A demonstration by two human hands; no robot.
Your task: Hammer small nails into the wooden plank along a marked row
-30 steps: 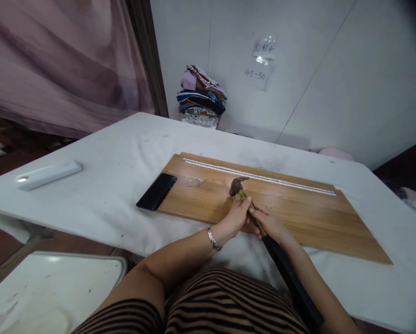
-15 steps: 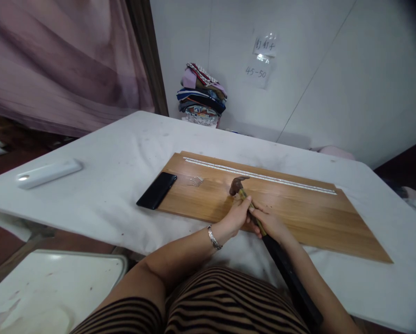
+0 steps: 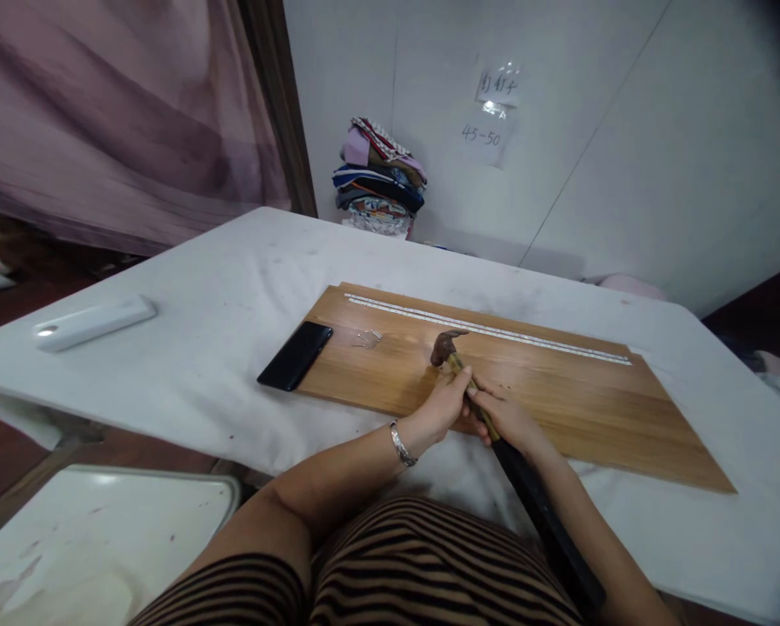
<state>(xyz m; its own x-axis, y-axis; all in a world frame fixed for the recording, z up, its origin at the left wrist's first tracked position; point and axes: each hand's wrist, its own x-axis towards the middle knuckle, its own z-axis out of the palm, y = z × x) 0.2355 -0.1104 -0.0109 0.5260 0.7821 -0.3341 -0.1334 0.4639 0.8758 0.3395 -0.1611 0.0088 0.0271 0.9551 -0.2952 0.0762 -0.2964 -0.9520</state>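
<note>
A claw hammer (image 3: 451, 346) with a rusty head and a black grip is held slantwise over the near part of a wooden board (image 3: 559, 391). My left hand (image 3: 447, 404), with a bracelet at the wrist, is closed around the handle just below the head. Further down the shaft, my right hand (image 3: 505, 414) is closed on it too. The black grip runs back along my right forearm. Left of the hammer head, several nails (image 3: 368, 338) lie loose on the board.
A black phone (image 3: 295, 356) lies over the board's left end. Two pale marked strips (image 3: 487, 329) run along its far edge. At the white table's left lies a white elongated object (image 3: 95, 322). Folded clothes (image 3: 380, 178) are stacked by the wall; a white stool (image 3: 103, 539) stands lower left.
</note>
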